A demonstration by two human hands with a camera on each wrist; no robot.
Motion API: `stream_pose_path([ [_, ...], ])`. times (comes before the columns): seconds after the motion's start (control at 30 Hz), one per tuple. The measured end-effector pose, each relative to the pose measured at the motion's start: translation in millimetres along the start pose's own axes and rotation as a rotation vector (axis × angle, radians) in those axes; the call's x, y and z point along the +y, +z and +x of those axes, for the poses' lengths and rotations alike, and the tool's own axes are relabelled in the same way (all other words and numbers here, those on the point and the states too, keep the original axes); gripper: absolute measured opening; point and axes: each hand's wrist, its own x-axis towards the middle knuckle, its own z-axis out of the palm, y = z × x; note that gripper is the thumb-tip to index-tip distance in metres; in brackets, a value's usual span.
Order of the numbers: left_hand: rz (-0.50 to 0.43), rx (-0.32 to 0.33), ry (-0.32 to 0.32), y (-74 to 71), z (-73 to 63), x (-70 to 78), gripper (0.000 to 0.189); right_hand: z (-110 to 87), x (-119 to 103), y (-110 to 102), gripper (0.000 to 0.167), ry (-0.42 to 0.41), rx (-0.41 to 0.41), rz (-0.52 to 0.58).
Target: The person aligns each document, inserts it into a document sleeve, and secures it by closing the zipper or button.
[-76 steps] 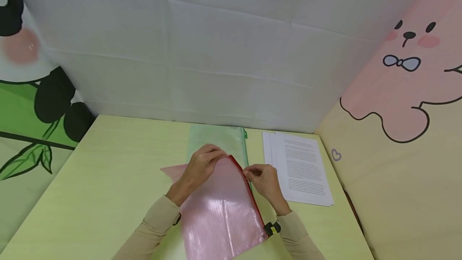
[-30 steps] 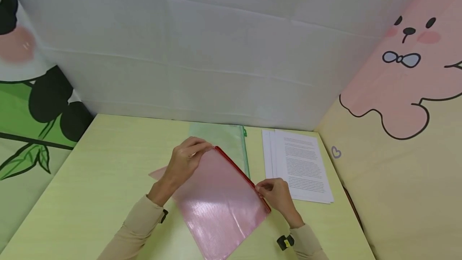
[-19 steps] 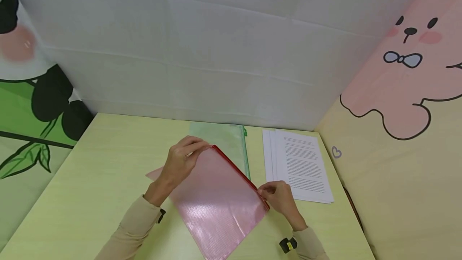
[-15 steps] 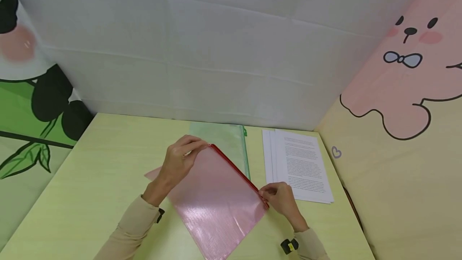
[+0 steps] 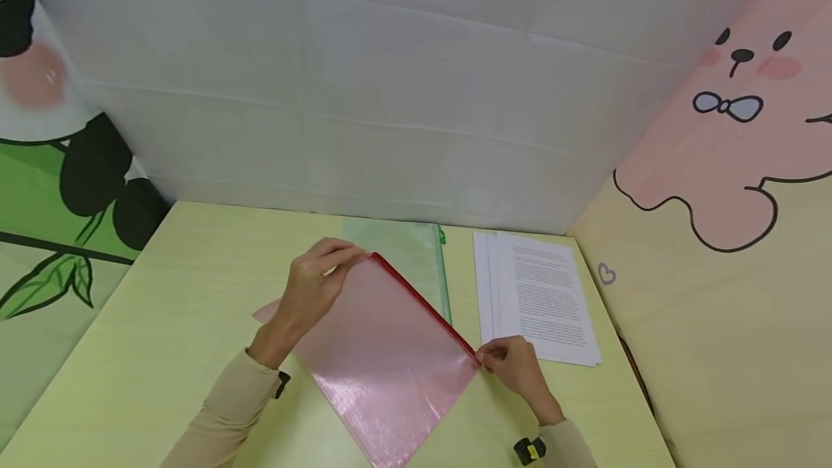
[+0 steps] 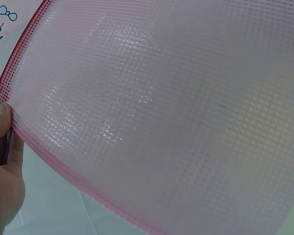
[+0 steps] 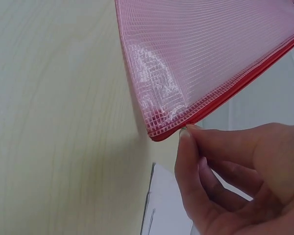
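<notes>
A pink translucent mesh zipper pouch [image 5: 390,352] is held up at a slant over the table, its red zipper [image 5: 422,300] running straight along the upper right edge. At the zipper's upper end, my left hand [image 5: 315,284] pinches the pouch corner between thumb and fingers. My right hand [image 5: 516,367] pinches the zipper's lower end, close to the other corner. In the right wrist view, thumb and forefinger [image 7: 220,142] meet at the red edge, and the zipper pull between them is mostly hidden. The mesh [image 6: 152,98] fills most of the left wrist view.
Behind the pink pouch, a light green zipper pouch [image 5: 403,237] lies flat on the pale yellow table [image 5: 162,309]. Printed paper sheets [image 5: 549,295] lie in a stack to the right. A white sheet wall [image 5: 416,92] rises at the table's back edge.
My right hand has slid down along the red zipper to its lower right end. My left hand has drawn its corner up and left, and the zipper edge now runs straighter.
</notes>
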Motion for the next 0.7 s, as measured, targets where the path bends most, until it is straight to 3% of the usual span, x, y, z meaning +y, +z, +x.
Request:
stream_pose_path([
  [0.3,0.017,0.008,-0.033,-9.3,4.2,1.1,0.024,-6.3,10.4,-0.8,0.009,0.01,0.009,-0.02],
  [0.7,-0.04,-0.022,-0.027,-6.7,1.8,3.0,0.026,-7.0,10.7,-3.1,0.008,0.006,-0.017,-0.027],
])
